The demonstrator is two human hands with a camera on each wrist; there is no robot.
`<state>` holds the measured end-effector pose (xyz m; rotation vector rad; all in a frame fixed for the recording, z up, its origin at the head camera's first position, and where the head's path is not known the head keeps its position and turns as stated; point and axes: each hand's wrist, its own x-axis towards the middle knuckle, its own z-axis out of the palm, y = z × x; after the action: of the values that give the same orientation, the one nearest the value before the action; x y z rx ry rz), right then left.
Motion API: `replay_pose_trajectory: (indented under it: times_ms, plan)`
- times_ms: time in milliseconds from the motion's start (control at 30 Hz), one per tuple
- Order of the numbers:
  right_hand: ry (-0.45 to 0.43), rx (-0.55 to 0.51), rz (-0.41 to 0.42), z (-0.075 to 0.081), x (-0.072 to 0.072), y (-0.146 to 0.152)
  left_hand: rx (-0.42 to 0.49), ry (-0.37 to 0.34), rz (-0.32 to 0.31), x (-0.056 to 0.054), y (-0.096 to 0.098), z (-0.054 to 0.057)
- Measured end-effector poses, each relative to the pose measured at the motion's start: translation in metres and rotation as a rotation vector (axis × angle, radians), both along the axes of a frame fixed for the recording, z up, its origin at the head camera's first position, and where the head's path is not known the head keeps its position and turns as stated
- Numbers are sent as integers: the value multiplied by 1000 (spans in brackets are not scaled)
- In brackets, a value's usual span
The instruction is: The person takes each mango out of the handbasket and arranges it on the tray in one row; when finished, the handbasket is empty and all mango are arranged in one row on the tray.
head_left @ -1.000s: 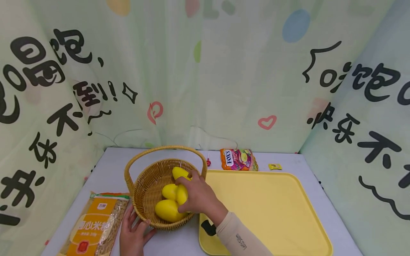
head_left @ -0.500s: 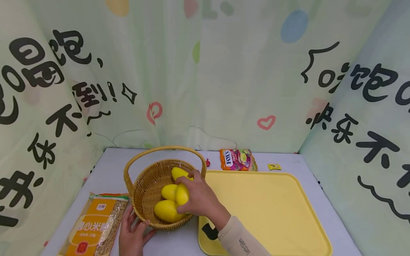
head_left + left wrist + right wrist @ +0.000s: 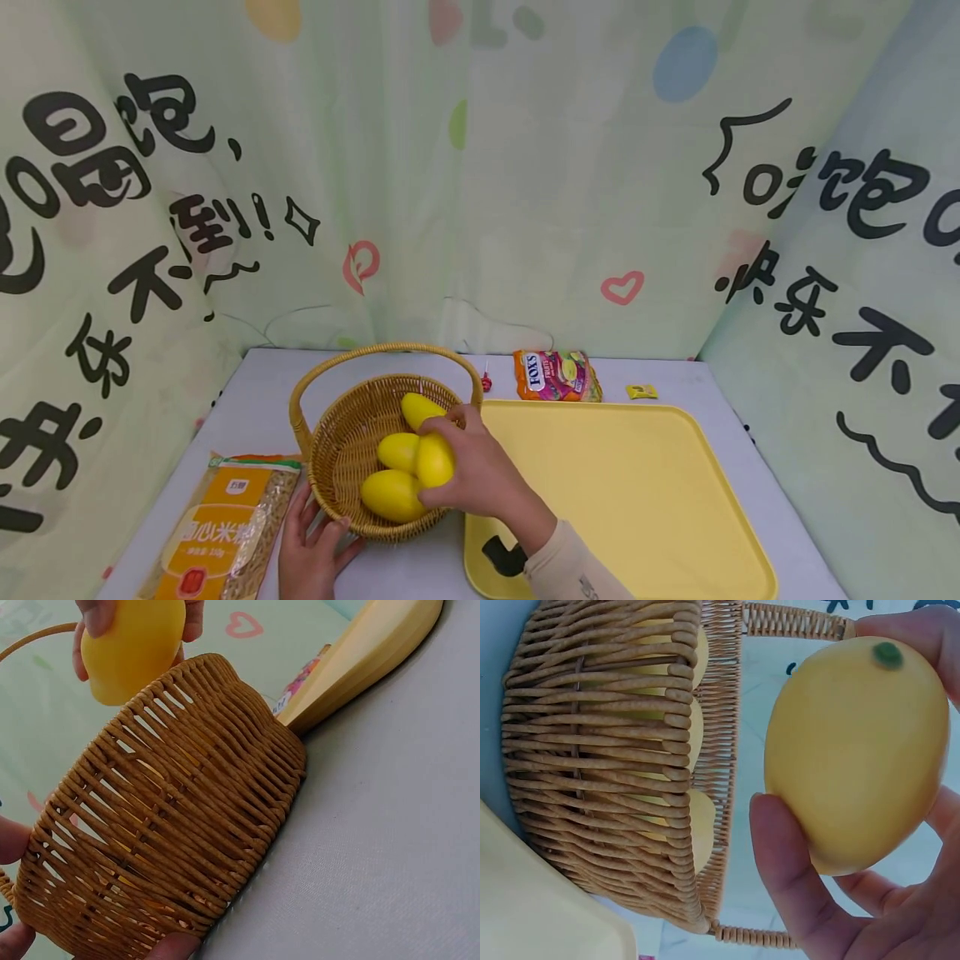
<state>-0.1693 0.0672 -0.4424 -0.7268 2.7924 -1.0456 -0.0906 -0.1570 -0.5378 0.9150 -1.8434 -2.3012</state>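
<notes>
A brown wicker basket (image 3: pixel 352 467) with a tall hoop handle stands left of the middle of the table. My left hand (image 3: pixel 315 546) holds its lower left side, fingers and thumb spread along the outer wall. In my right hand (image 3: pixel 483 471) is a yellow mango (image 3: pixel 435 460), gripped between thumb and fingers at the basket's right rim. The right wrist view shows this mango (image 3: pixel 855 757) above the rim, with a green stem spot at one end. Several other mangoes (image 3: pixel 393 495) lie inside the basket, partly visible through the weave.
A yellow tray (image 3: pixel 622 492) lies right of the basket, a black mark near its left corner. A bag of puffed grain (image 3: pixel 225 533) lies at left. Behind are a Fox's candy bag (image 3: pixel 557 375), a yellow wrapped sweet (image 3: pixel 642 391) and a red lollipop (image 3: pixel 486 382).
My right hand and the mango in it have shifted a little to the right, showing more of the mango. The left hand and the basket stay where they were.
</notes>
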Motion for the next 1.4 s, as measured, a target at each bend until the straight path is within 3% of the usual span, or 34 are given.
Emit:
replay_pose_trajectory:
  times_ms: [600, 967, 1400]
  plan:
    - [-86, -133, -78, -6, 16, 37, -21, -43, 32, -3, 1, -2]
    - [-79, -132, -125, -4, 25, 54, -19, -34, -1, -1, -1, -3]
    - [-65, -120, -216, -6, 25, 73, -17, -40, 5, -1, -1, -4]
